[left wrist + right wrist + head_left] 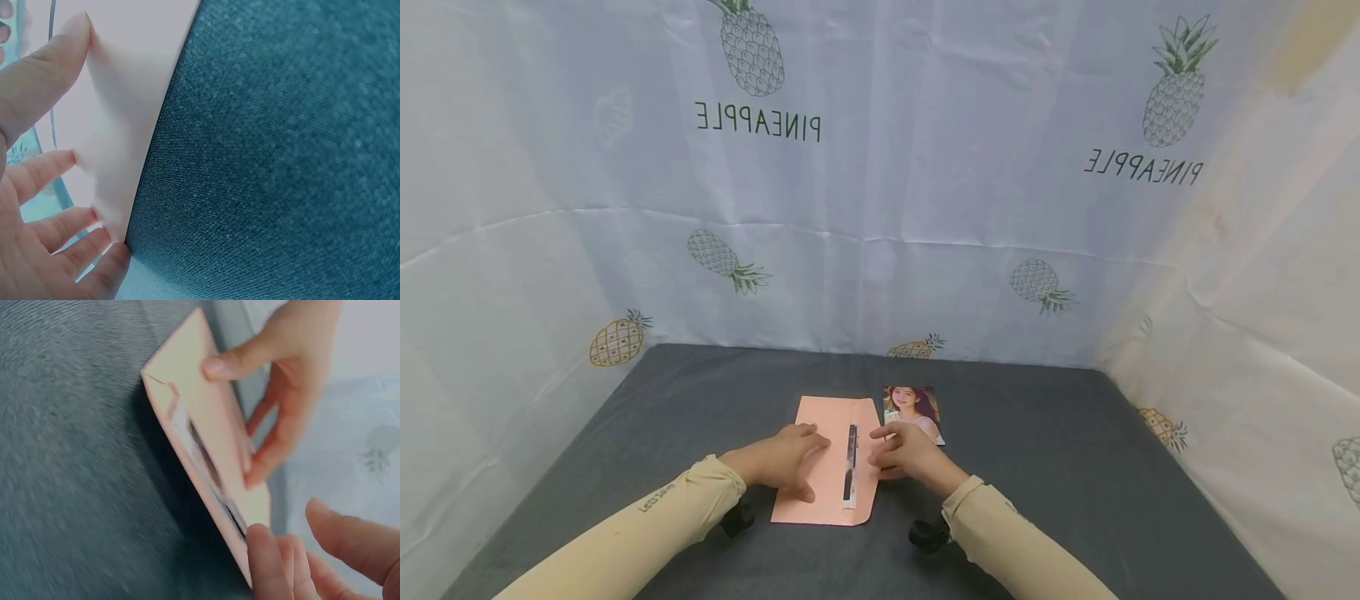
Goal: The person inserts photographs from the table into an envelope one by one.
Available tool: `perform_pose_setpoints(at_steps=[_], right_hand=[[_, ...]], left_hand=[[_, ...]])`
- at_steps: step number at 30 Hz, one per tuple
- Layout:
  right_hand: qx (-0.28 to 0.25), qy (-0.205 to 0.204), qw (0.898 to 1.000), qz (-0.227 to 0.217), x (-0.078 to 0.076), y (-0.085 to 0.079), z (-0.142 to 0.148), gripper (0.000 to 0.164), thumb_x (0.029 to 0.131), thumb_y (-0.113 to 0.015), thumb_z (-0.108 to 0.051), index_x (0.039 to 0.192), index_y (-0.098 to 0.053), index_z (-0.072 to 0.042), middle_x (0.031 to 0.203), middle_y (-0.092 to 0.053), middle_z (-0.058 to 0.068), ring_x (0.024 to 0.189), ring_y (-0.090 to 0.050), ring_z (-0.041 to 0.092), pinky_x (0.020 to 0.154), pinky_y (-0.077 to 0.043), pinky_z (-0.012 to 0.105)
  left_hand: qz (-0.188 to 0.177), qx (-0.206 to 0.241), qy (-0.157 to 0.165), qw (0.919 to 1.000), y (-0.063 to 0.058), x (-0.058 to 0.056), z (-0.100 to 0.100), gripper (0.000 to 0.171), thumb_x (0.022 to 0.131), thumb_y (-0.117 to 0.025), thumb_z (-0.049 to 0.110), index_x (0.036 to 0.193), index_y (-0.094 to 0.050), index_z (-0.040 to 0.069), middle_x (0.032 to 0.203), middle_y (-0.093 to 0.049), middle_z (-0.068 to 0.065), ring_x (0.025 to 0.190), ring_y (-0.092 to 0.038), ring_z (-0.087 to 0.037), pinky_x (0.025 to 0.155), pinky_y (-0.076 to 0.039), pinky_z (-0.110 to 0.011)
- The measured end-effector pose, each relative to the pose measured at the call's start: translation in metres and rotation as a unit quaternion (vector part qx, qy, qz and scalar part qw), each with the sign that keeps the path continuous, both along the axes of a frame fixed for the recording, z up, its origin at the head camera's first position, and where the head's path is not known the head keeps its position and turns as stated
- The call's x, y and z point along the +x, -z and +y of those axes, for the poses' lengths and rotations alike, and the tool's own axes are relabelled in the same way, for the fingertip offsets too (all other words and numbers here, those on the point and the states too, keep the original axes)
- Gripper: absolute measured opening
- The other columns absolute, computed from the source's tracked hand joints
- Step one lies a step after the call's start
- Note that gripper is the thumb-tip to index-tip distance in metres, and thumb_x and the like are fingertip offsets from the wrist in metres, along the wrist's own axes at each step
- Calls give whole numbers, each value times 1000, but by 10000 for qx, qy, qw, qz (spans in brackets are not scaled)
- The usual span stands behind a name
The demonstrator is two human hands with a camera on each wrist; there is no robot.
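A pink envelope (820,417) lies on the dark cloth, its flap side to the right. Along its opening shows a narrow strip of a photo (850,467), dark with a pale border; the rest is hidden inside. My left hand (778,462) rests on the envelope's left part, thumb and fingers spread, fingertips touching the paper in the left wrist view. At the right edge is my right hand (913,454), its fingertips by the flap. In the right wrist view its thumb (350,540) stands apart from the fingers.
Another photo (910,404), a portrait of a person, lies just behind my right hand, partly covered by it. The dark cloth-covered table (1037,467) is bounded by white curtains (880,167) with pineapple prints at the back and sides.
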State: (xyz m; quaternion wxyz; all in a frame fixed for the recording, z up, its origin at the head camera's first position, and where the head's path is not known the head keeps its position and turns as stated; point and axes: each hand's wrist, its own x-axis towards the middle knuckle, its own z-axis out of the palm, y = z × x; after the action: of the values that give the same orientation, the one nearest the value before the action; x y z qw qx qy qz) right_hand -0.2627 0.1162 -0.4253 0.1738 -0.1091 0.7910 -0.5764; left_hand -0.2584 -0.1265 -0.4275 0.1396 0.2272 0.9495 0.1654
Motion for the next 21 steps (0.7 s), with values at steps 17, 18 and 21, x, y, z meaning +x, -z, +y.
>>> perform_pose_setpoints(at_steps=[17,18,21], right_hand=[[238,867,9959,119,-39,-17,63,46,92,-64,-7,133,-49,7,113,-62,23,102,-65,36,84,-55,46],[276,938,9951,121,-42,-17,66,46,91,-65,-8,133,-50,6,113,-62,23,103,-65,37,84,-55,46],[295,1035,9941,115,-49,-15,74,49,90,-68,-10,132,-50,6,116,-61,25,106,-64,37,85,-54,48]], left_hand=[[-59,42,101,9999,-3,0,-2,77,69,-87,28,135,-53,8,151,-35,-21,141,-30,-40,109,-33,-54],[-62,42,99,9999,-3,0,-2,77,69,-87,28,135,-53,8,151,-35,-21,141,-30,-39,109,-33,-54],[-34,20,103,9999,-3,0,-2,76,69,-87,28,135,-53,8,151,-36,-21,141,-31,-39,109,-34,-53]])
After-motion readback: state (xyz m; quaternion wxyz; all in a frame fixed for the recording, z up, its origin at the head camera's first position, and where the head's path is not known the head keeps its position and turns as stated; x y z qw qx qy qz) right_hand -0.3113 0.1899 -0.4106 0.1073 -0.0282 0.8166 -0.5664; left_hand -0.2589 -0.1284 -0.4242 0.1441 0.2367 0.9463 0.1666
